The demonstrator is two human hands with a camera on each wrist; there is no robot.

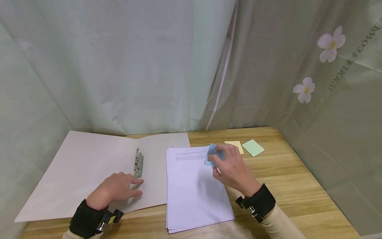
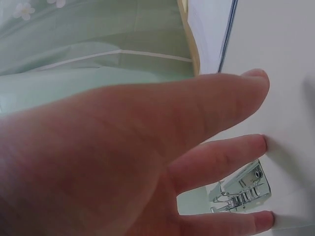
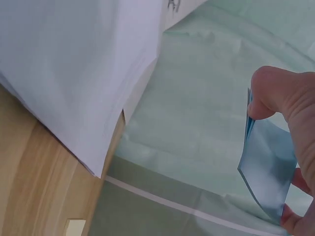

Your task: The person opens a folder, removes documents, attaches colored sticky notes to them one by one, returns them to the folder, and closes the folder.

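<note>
My right hand (image 1: 234, 169) pinches a small pad of blue sticky notes (image 1: 211, 152) above the upper right corner of a stack of printed paper (image 1: 194, 196). In the right wrist view the blue pad (image 3: 268, 164) hangs between thumb and fingertips, its sheets slightly parted at one edge. My left hand (image 1: 116, 188) lies with fingers extended over an open white folder (image 1: 89, 156). Its fingertips are just below the folder's metal lever clip (image 1: 138, 166). The left wrist view shows the clip (image 2: 246, 189) between two outstretched fingers.
Yellow sticky notes (image 1: 237, 146) and a green sticky-note pad (image 1: 253, 148) lie at the back right of the wooden table (image 1: 286, 186). The paper stack overlaps the folder's right side. A curtain (image 1: 155, 66) borders the table behind and at the sides.
</note>
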